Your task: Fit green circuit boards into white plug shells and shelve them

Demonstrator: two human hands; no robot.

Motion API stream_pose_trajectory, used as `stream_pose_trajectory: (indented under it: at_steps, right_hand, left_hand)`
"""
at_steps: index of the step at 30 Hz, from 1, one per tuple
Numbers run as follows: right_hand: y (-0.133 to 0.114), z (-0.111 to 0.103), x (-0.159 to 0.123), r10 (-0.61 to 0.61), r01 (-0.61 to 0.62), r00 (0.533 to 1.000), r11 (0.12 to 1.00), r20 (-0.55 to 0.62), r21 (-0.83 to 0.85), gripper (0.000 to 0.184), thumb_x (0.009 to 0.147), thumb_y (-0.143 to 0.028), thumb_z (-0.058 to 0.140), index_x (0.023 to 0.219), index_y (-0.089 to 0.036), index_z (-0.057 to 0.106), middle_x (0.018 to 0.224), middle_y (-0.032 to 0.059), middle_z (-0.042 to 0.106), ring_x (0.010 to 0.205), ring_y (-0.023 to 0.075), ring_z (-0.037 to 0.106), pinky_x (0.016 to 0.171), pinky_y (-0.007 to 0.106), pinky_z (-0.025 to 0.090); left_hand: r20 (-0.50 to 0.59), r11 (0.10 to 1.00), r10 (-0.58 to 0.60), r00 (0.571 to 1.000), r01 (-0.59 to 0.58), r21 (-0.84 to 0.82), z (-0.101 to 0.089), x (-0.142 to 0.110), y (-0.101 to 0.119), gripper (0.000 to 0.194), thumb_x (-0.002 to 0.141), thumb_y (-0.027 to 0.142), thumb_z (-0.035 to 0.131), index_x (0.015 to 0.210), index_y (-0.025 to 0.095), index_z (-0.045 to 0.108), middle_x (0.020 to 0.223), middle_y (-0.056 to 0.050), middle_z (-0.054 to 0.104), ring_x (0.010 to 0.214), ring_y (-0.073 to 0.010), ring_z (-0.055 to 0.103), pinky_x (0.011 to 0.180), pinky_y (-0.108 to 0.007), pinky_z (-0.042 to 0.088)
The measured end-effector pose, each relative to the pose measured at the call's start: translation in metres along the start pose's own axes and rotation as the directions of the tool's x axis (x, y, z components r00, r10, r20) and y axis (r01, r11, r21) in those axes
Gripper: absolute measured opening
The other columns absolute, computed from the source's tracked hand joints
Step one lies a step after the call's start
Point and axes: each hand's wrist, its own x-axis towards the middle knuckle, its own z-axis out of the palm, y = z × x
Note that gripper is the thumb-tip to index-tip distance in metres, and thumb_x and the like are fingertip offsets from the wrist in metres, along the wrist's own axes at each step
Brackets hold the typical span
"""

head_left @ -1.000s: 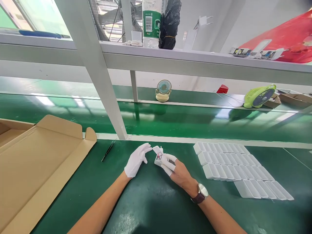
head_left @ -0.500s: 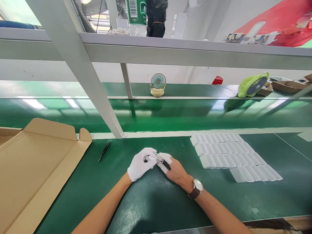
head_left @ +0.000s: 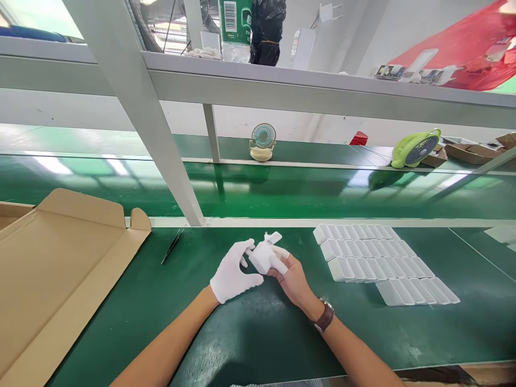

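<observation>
My right hand (head_left: 296, 279), with white covers on some fingertips, grips a small white boxy piece (head_left: 263, 258) between thumb and fingers. A narrow white flap-like part (head_left: 274, 238) sticks up at its far side; its exact kind is unclear. Just to the left is my left hand (head_left: 234, 273) in a white glove, thumb and fingers spread around the piece's left side. Its fingertips are close to the piece, and whether they touch it I cannot tell. Both hands are above the green tabletop (head_left: 242, 333).
Rows of white compartment trays (head_left: 365, 252) lie at right. Black tweezers (head_left: 172, 246) rest left of my hands, beside an opened cardboard box (head_left: 72, 269). Behind a grey metal frame (head_left: 169, 145) stand a small fan (head_left: 263, 141) and a green fan (head_left: 415, 149).
My left hand's fingers have spread from their pinch. The piece has turned in my right hand, now showing a white face and the raised flap instead of grey and black parts.
</observation>
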Motion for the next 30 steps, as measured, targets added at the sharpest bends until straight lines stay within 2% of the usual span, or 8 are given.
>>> stream_pose_trajectory:
  at_steps: [2, 7, 15, 21, 23, 27, 29, 30]
  right_hand:
    - [-0.008, 0.006, -0.001, 0.104, -0.106, 0.994, 0.982, 0.021, 0.158, 0.046, 0.097, -0.046, 0.06, 0.137, -0.023, 0.058, 0.124, 0.0104, 0.07, 0.103, 0.0265, 0.07, 0.087, 0.049, 0.062]
    - [-0.015, 0.015, -0.008, 0.162, -0.176, 0.984, 0.956, 0.078, 0.233, 0.047, 0.097, -0.047, 0.061, 0.137, -0.022, 0.06, 0.114, 0.0113, 0.072, 0.094, 0.0261, 0.07, 0.081, 0.048, 0.061]
    - [-0.009, 0.019, -0.011, 0.214, -0.252, 0.965, 0.912, 0.149, 0.324, 0.042, 0.099, -0.046, 0.058, 0.133, -0.023, 0.061, 0.118, 0.0119, 0.072, 0.101, 0.0279, 0.071, 0.082, 0.046, 0.059]
    - [-0.015, 0.024, -0.013, 0.24, -0.277, 0.961, 0.857, 0.14, 0.435, 0.038, 0.097, -0.041, 0.063, 0.13, -0.022, 0.065, 0.116, 0.0106, 0.072, 0.103, 0.0268, 0.069, 0.087, 0.044, 0.056]
    - [-0.014, 0.024, -0.013, 0.242, -0.28, 0.96, 0.856, 0.142, 0.435, 0.038, 0.097, -0.042, 0.063, 0.13, -0.022, 0.064, 0.115, 0.0106, 0.072, 0.102, 0.0269, 0.069, 0.087, 0.044, 0.056]
    - [-0.014, 0.016, -0.008, 0.162, -0.17, 0.985, 0.956, 0.053, 0.24, 0.036, 0.096, -0.042, 0.064, 0.129, -0.026, 0.064, 0.118, 0.0089, 0.071, 0.103, 0.0268, 0.068, 0.088, 0.045, 0.057]
    - [-0.017, 0.007, -0.003, -0.016, 0.017, 1.0, 0.998, 0.008, -0.059, 0.033, 0.095, -0.038, 0.066, 0.126, -0.029, 0.065, 0.124, 0.0076, 0.068, 0.11, 0.027, 0.066, 0.095, 0.047, 0.055]
    - [-0.02, 0.002, 0.0, -0.122, 0.129, 0.992, 0.959, 0.041, -0.252, 0.031, 0.095, -0.034, 0.065, 0.126, -0.03, 0.066, 0.127, 0.0075, 0.066, 0.115, 0.0272, 0.063, 0.099, 0.047, 0.054]
  left_hand:
    - [-0.026, 0.995, 0.03, 0.999, -0.027, 0.093, 0.006, -0.004, 0.007, 0.079, 0.064, 0.025, 0.083, 0.138, 0.027, 0.054, 0.118, -0.007, 0.061, 0.085, -0.0194, 0.059, 0.074, -0.035, 0.053]
    - [-0.085, 0.989, 0.089, 0.992, -0.078, 0.124, 0.016, -0.008, 0.013, 0.068, 0.072, 0.026, 0.079, 0.136, 0.031, 0.058, 0.107, -0.005, 0.061, 0.09, -0.0217, 0.059, 0.082, -0.038, 0.051]
    - [-0.036, 0.981, 0.059, 0.998, -0.051, 0.189, 0.012, -0.009, 0.01, 0.066, 0.073, 0.037, 0.081, 0.134, 0.029, 0.058, 0.107, -0.006, 0.061, 0.099, -0.0247, 0.06, 0.087, -0.04, 0.052]
    - [0.037, 0.97, 0.054, 0.998, -0.061, 0.237, 0.009, -0.008, 0.02, 0.047, 0.079, 0.036, 0.076, 0.123, 0.029, 0.062, 0.106, -0.004, 0.063, 0.104, -0.0241, 0.059, 0.09, -0.039, 0.052]
    - [0.04, 0.969, 0.054, 0.998, -0.062, 0.237, 0.009, -0.007, 0.02, 0.049, 0.079, 0.037, 0.076, 0.125, 0.03, 0.062, 0.107, -0.004, 0.064, 0.104, -0.0238, 0.059, 0.089, -0.038, 0.052]
    - [0.021, 0.977, 0.032, 0.999, -0.036, 0.212, 0.009, -0.007, 0.013, 0.064, 0.073, 0.034, 0.08, 0.133, 0.031, 0.057, 0.118, -0.004, 0.063, 0.108, -0.0246, 0.06, 0.092, -0.04, 0.053]
    - [0.006, 0.983, 0.0, 1.0, -0.001, 0.185, 0.008, -0.006, 0.007, 0.074, 0.069, 0.031, 0.082, 0.137, 0.029, 0.053, 0.129, -0.006, 0.06, 0.116, -0.0262, 0.059, 0.1, -0.043, 0.051]
    - [0.003, 0.985, -0.02, 1.0, 0.02, 0.17, 0.008, -0.006, 0.004, 0.078, 0.068, 0.029, 0.082, 0.14, 0.028, 0.05, 0.134, -0.007, 0.058, 0.119, -0.0266, 0.058, 0.103, -0.044, 0.05]
